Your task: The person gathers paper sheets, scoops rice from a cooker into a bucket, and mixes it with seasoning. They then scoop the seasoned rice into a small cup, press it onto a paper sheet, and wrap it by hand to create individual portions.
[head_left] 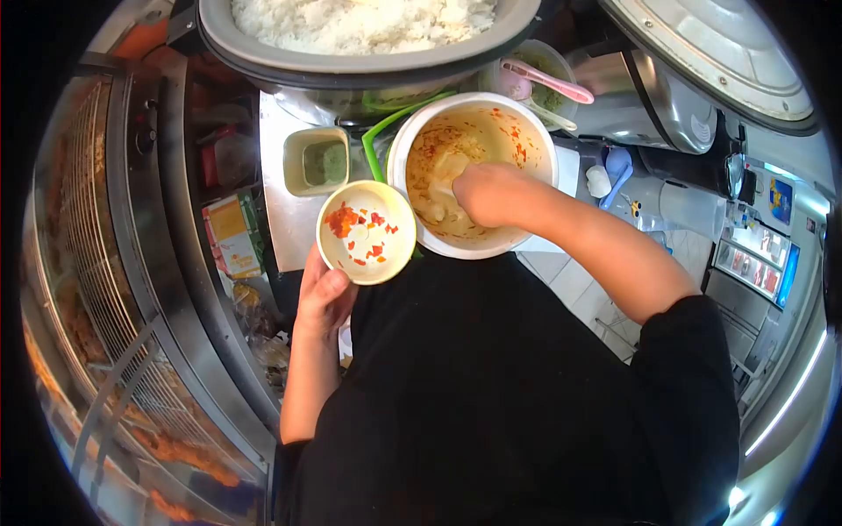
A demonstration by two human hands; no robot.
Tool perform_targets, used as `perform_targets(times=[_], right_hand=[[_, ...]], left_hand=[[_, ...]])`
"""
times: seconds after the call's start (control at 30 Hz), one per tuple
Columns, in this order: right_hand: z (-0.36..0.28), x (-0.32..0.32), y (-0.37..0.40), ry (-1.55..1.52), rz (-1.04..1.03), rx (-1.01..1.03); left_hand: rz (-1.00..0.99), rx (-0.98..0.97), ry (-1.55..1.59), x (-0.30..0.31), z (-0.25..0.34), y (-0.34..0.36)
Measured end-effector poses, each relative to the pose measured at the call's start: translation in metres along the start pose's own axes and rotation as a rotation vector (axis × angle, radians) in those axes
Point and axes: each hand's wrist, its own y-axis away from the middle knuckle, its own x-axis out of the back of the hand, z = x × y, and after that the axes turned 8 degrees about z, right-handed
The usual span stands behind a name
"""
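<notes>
My left hand (326,285) grips a small pale-yellow bowl (405,237) by its lower left side, the thumb near the rim. Scattered inside the bowl are red and orange chopped bits (344,221). Reaching into a deep white pot (550,149), my right hand (484,193) is closed around something pale that I cannot make out. The pot holds a light brown, watery mixture (430,145), with red bits stuck to its inner wall. The bowl is held beside the pot's left edge. The fingertips of my right hand are hidden.
A large cooker full of white rice (364,26) stands at the back. Left of the pot are a square container (291,167) and a green strip (372,153). A tub with a pink-handled utensil (561,86) sits behind. A glass-fronted warmer (132,289) runs along the left.
</notes>
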Motion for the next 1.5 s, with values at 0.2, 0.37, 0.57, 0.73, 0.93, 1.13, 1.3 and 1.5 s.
perform_targets(times=[0.2, 0.37, 0.57, 0.73, 0.93, 1.13, 1.3, 1.5], right_hand=[[0.018, 0.019, -0.010, 0.116, 0.261, -0.175], [-0.007, 0.010, -0.013, -0.044, 0.070, 0.068], [-0.001, 0.056, -0.010, -0.096, -0.293, 0.017], [-0.004, 0.010, -0.020, 0.056, -0.255, 0.000], [0.006, 0.064, 0.004, 0.149, 0.040, -0.129], [0.010, 0.016, -0.026, -0.031, 0.066, -0.162], [0.023, -0.014, -0.033, -0.149, -0.242, 0.073], [0.031, -0.009, -0.042, -0.423, -0.313, 0.052]], left_hand=[[-0.013, -0.018, 0.025, 0.004, -0.002, 0.001], [-0.006, -0.028, 0.025, -0.003, -0.013, -0.004], [-0.018, -0.002, 0.033, 0.003, -0.009, -0.004], [0.015, 0.028, 0.077, 0.004, -0.011, -0.004], [0.013, -0.007, 0.022, -0.004, -0.007, -0.002], [-0.020, 0.005, 0.013, -0.015, -0.006, -0.008], [0.002, 0.030, 0.027, -0.006, -0.014, -0.006], [0.006, 0.020, 0.043, -0.001, -0.020, -0.004]])
